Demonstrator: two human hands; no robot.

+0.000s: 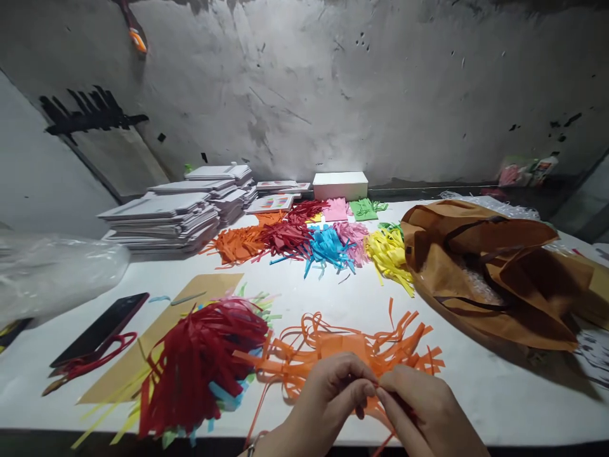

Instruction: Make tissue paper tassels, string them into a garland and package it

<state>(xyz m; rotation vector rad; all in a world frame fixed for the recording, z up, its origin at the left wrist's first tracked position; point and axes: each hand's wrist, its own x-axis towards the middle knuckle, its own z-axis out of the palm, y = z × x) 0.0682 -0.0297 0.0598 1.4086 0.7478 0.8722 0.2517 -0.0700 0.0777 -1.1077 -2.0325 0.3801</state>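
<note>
A sheet of orange fringed paper lies spread near the table's front edge, its cut strips fanning out to both sides. Above its near side, my left hand and my right hand meet, fingertips pinched together. Between them is a thin reddish-orange paper strip, mostly hidden by the fingers. Left of my hands sits a heap of fringed paper with dark red strips on top; yellow, blue and green strips stick out beneath it.
Scissors with red handles lie by a black phone at left, beside a brown paper sheet. Fringed bundles, including a blue one, line the back. White stacks stand back left; a brown bag lies right.
</note>
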